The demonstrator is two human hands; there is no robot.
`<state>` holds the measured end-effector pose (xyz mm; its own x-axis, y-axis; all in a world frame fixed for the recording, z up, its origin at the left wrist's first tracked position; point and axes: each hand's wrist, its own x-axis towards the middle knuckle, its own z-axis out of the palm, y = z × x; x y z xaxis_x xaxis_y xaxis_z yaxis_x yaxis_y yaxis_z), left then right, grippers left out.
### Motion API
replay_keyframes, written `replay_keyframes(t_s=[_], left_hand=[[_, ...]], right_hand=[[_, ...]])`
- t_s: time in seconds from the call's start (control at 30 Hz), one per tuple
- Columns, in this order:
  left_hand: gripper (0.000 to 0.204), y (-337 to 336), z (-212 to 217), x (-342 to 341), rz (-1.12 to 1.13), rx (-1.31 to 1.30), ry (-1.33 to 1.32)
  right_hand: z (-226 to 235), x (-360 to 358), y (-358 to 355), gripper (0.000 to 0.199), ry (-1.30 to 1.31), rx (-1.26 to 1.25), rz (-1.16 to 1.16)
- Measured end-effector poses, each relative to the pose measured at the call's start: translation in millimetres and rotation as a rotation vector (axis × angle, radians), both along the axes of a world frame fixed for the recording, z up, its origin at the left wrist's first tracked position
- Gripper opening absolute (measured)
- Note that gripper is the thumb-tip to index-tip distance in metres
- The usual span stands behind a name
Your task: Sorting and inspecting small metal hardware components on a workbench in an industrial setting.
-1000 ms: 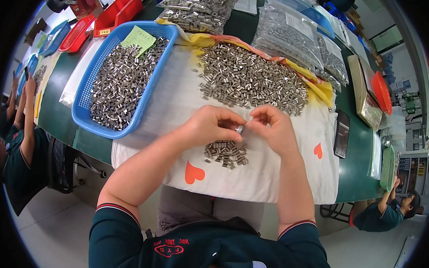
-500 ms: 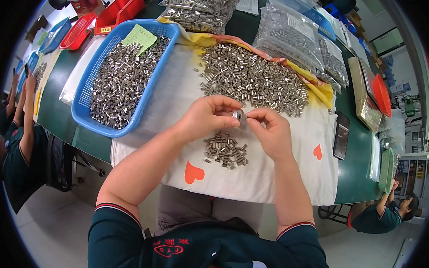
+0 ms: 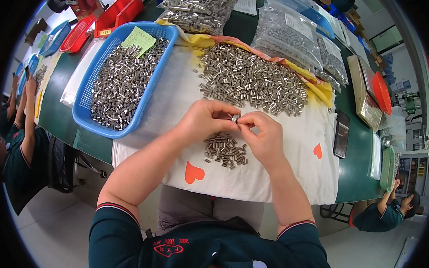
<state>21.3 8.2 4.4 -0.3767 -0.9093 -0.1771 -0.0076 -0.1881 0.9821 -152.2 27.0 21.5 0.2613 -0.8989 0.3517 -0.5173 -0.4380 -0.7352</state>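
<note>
My left hand [image 3: 204, 120] pinches a small silver metal ring [image 3: 235, 117] between thumb and fingers. Against the ring's right side, my right hand [image 3: 264, 136] is closed in a pinch; whatever sits in its fingertips is hidden. Just below the hands, a small pile of short metal sleeves [image 3: 225, 150] lies on a white cloth [image 3: 264, 185] with orange hearts. Beyond them spreads a much larger heap of similar sleeves [image 3: 254, 78].
On the left stands a blue basket [image 3: 147, 101] of metal pieces with a green paper slip [image 3: 138, 40]. Clear bags of metal parts [image 3: 286, 35] lie at the back. A dark phone-like slab [image 3: 341, 134] rests at right. Co-workers sit on both sides.
My right hand has come left and its fingertips now meet the ring. The left hand has dipped slightly, and the ring looks turned more edge-on.
</note>
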Motion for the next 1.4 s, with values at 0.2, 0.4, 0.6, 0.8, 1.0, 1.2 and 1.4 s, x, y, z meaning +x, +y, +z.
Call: replay_keyframes(t_s=[0.2, 0.4, 0.6, 0.8, 1.0, 1.2, 1.4], left_hand=[[0.03, -0.7, -3.6, 1.8, -0.067, 0.054, 0.17], [0.031, 1.7, -1.9, -3.4, -0.18, -0.059, 0.072], [0.031, 4.6, 1.5, -2.9, -0.26, -0.229, -0.112], [0.031, -1.4, -4.2, -2.5, -0.14, -0.058, 0.061], [0.029, -5.4, -7.9, -1.6, -0.055, 0.047, 0.183], [0.031, -7.0, -5.6, 1.0, -0.039, 0.055, 0.189], [0.032, -7.1, -6.1, 0.9, -0.049, 0.023, 0.211]], right_hand=[[6.2, -10.5, -4.4, 0.009, -0.151, 0.301, 0.076], [-2.5, -23.1, -18.3, 0.015, -0.208, 0.469, 0.011], [-23.1, -2.0, -26.1, 0.014, 0.293, -0.024, -0.151], [-15.4, -7.5, -17.1, 0.008, 0.472, -0.039, -0.137], [-15.6, -10.7, -17.1, 0.007, 0.457, -0.037, -0.076], [-13.7, -11.8, -16.5, 0.005, 0.475, -0.115, -0.034], [-7.2, -10.6, -9.1, 0.009, -0.308, 0.342, 0.033]])
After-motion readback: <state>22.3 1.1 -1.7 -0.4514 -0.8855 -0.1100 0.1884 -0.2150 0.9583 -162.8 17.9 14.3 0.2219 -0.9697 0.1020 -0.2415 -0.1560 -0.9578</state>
